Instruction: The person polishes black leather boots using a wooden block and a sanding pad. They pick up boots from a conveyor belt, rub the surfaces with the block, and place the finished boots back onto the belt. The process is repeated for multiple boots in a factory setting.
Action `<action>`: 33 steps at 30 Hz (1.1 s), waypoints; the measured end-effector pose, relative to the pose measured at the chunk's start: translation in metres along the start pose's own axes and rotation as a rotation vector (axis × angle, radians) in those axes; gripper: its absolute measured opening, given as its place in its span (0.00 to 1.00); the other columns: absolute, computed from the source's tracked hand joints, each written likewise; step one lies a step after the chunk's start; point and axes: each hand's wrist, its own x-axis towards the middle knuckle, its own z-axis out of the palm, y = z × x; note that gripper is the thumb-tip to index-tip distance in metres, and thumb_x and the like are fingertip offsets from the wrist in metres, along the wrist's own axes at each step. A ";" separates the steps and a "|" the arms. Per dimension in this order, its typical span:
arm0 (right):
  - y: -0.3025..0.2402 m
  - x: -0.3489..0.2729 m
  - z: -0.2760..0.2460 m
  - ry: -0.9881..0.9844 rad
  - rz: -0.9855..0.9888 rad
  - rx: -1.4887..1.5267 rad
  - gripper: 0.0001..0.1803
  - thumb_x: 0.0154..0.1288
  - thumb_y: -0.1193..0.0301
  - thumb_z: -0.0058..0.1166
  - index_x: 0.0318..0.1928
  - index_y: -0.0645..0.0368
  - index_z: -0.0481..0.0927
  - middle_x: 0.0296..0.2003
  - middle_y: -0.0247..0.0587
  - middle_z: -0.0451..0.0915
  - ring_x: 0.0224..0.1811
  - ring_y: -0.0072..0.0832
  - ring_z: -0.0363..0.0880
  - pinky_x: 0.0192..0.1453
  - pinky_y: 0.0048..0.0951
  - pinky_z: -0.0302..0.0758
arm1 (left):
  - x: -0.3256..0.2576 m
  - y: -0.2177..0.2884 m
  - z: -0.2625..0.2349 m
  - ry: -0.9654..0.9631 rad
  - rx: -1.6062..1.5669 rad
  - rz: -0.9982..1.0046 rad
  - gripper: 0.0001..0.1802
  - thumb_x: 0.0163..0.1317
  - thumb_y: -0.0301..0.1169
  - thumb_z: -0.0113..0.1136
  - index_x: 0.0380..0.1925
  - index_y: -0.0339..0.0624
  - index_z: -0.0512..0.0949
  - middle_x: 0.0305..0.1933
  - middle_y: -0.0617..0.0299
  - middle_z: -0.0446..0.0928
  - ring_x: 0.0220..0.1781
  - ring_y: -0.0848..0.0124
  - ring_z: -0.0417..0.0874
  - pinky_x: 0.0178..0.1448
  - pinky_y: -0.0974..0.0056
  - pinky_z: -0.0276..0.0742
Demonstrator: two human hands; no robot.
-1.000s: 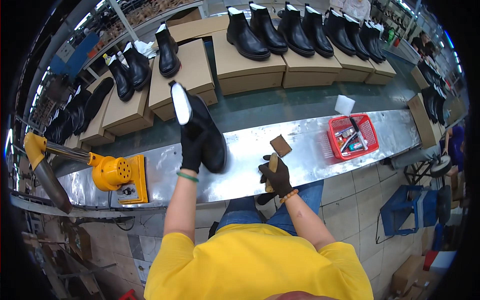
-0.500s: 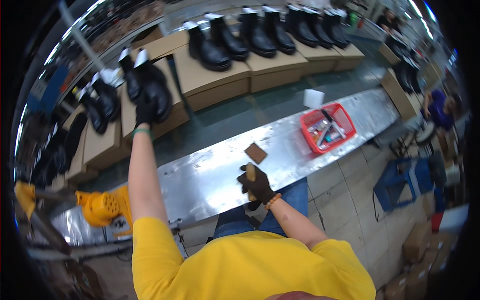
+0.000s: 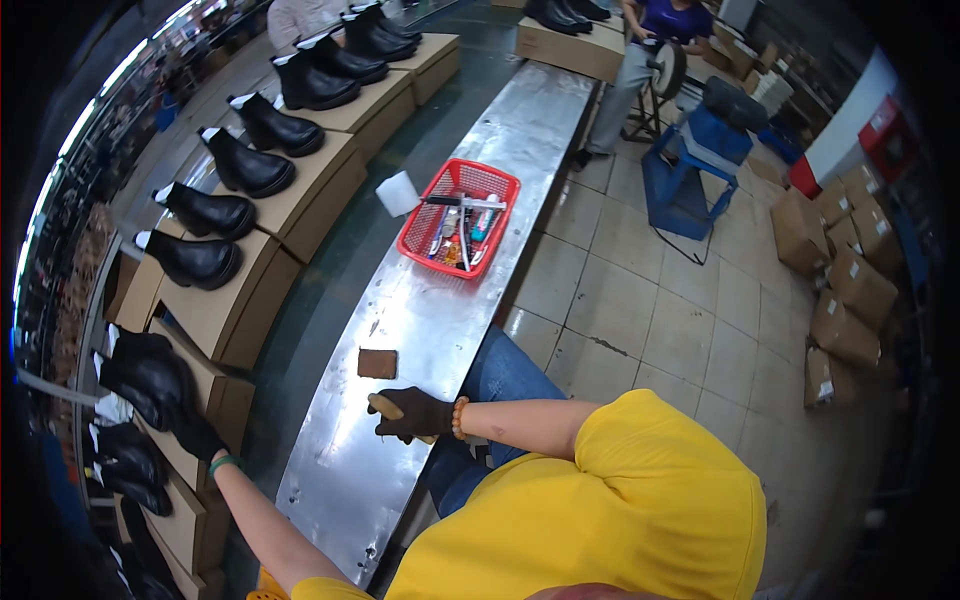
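My left hand (image 3: pixel 198 438), in a dark glove, is at the toe of a black ankle boot (image 3: pixel 146 382) standing on a cardboard box at the left. The fingers look closed on the toe, though black glove and black leather blend. In my right hand (image 3: pixel 420 412), also gloved, is a tan, rounded piece (image 3: pixel 386 406), gripped above the metal bench (image 3: pixel 345 440); its kind is hard to make out. Just beyond that hand, a flat brown square block (image 3: pixel 377 363) lies on the bench.
Black ankle boots (image 3: pixel 250 165) line cardboard boxes (image 3: pixel 300 195) along a green surface (image 3: pixel 395 150). A red basket (image 3: pixel 415 245) with tubes and small tools sits on the bench, beside a white sheet (image 3: pixel 398 193). Right: blue machine stand (image 3: pixel 690 175), stacked cartons (image 3: pixel 850 290), another person (image 3: pixel 672 20).
My view has turned to the right, so bench, basket and boots appear rotated and further left. My left hand stays at a boot; my right hand still holds the tan piece.
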 end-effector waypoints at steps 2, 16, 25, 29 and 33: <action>-0.004 -0.002 0.000 0.013 0.004 -0.003 0.17 0.57 0.68 0.58 0.45 0.60 0.71 0.23 0.36 0.77 0.17 0.22 0.75 0.24 0.25 0.73 | 0.017 -0.010 0.016 -0.120 0.082 -0.103 0.22 0.64 0.35 0.51 0.58 0.40 0.70 0.62 0.47 0.68 0.63 0.52 0.68 0.62 0.57 0.65; -0.003 -0.002 0.001 0.004 -0.030 -0.018 0.17 0.57 0.68 0.58 0.45 0.61 0.71 0.22 0.36 0.76 0.17 0.21 0.74 0.24 0.25 0.72 | -0.131 0.118 -0.046 -0.151 -0.343 -0.335 0.37 0.63 0.42 0.56 0.66 0.34 0.55 0.68 0.43 0.56 0.69 0.52 0.60 0.68 0.57 0.60; 0.001 -0.002 0.000 0.005 -0.049 -0.004 0.18 0.56 0.69 0.60 0.44 0.62 0.71 0.23 0.37 0.76 0.17 0.21 0.74 0.22 0.25 0.73 | -0.194 0.215 -0.091 -0.616 0.254 -0.079 0.30 0.64 0.49 0.46 0.61 0.45 0.66 0.68 0.49 0.60 0.69 0.50 0.59 0.69 0.42 0.46; 0.004 -0.002 0.002 0.006 -0.055 0.059 0.18 0.56 0.69 0.60 0.45 0.61 0.71 0.22 0.37 0.76 0.17 0.21 0.74 0.22 0.25 0.71 | -0.199 0.213 -0.089 -0.560 0.240 -0.058 0.29 0.64 0.48 0.46 0.60 0.44 0.67 0.68 0.49 0.61 0.68 0.50 0.60 0.69 0.41 0.48; 0.001 -0.004 0.003 0.004 -0.035 0.060 0.18 0.56 0.69 0.61 0.45 0.61 0.70 0.22 0.36 0.75 0.17 0.21 0.73 0.22 0.25 0.71 | -0.195 0.216 -0.094 -0.577 0.227 -0.079 0.29 0.63 0.48 0.47 0.60 0.43 0.68 0.67 0.49 0.62 0.68 0.51 0.60 0.69 0.42 0.47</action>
